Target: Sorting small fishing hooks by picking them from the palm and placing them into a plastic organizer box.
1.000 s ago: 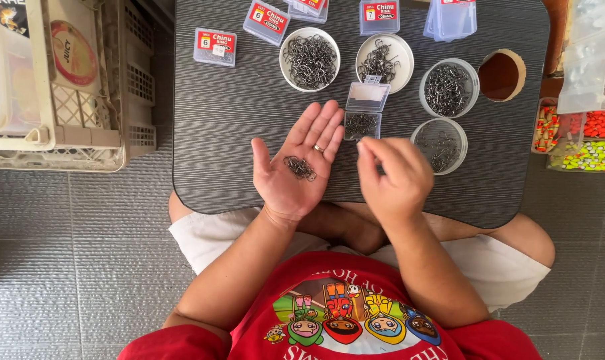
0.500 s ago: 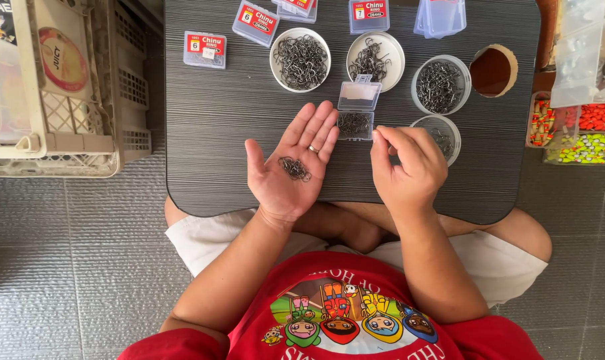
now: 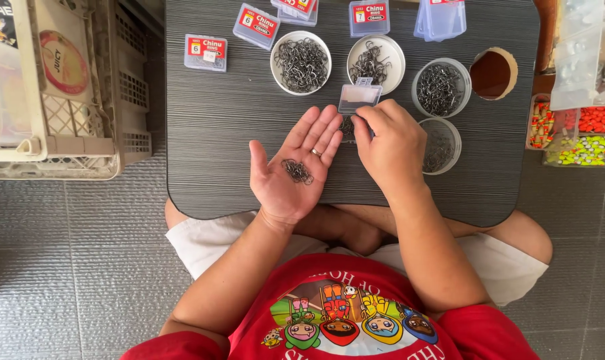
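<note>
2 hands: both are being held over a dark low table (image 3: pixel 216 133), above the person's crossed legs.
Left hand (image 3: pixel 294 167): it is being held palm up with the fingers spread wide and flat; a ring is being worn on 1 finger.
Hooks in the palm (image 3: pixel 297 171): a small heap of dark metal hooks is being carried in the middle of the open left palm.
Right hand (image 3: pixel 390 145): it is being held palm down just beside the left fingertips, with the fingertips drawn narrowly together; whether a hook is being pinched there cannot be told.
Small clear packet (image 3: pixel 359 97): it is lying open on the table just above the right hand, touching the rim of a white bowl.
White bowls: 2 are standing side by side at the far edge, the left bowl (image 3: pixel 301 63) and the right bowl (image 3: pixel 376 64), each being filled with dark hooks.
Clear tubs: 2 are standing to the right, the upper tub (image 3: pixel 441 87) holding hooks and the lower tub (image 3: pixel 442 143) being partly covered by the right hand.
Brown cup (image 3: pixel 493 73): it is standing near the table's right edge.
Red-labelled boxes: 1 small box (image 3: pixel 206 53) is lying at the far left of the table, with others along the far edge.
Crate (image 3: pixel 109 100): a pale plastic crate is standing on the grey floor, left of the table.
</note>
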